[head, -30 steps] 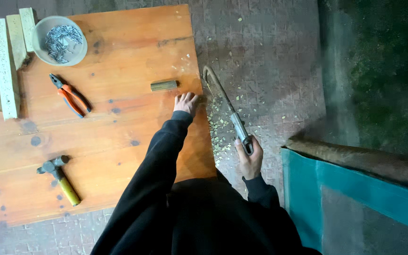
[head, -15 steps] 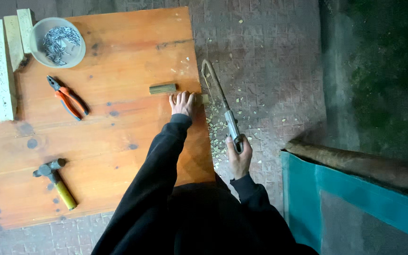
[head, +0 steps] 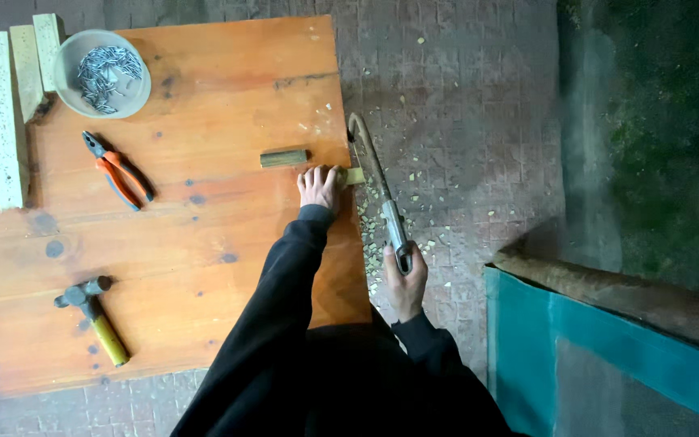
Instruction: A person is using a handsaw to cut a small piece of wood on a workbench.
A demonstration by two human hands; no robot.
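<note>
Tabletop of orange-brown varnished wood [head: 204,243] fills the left of the view, its right edge running from twelve to six o'clock. Hacksaw with curved metal frame [head: 375,186] crosses that edge at about one o'clock from the left hand [head: 318,187], which presses flat, fingers together, on a short pale wooden stick [head: 353,176] overhanging the edge. Right hand [head: 405,285] is closed round the saw's handle at four o'clock from the cut.

Risks, as judged:
- Fingertips lie just beside the blade; a jump of the saw could nick them.
- Stick is held by palm alone, with no clamp; it could roll or twist and bind the blade.
- Loose short wooden dowel [head: 284,158] at eleven o'clock could be knocked off.
- Pale chips litter the brick paving [head: 455,105] below; footing could slip.
</note>
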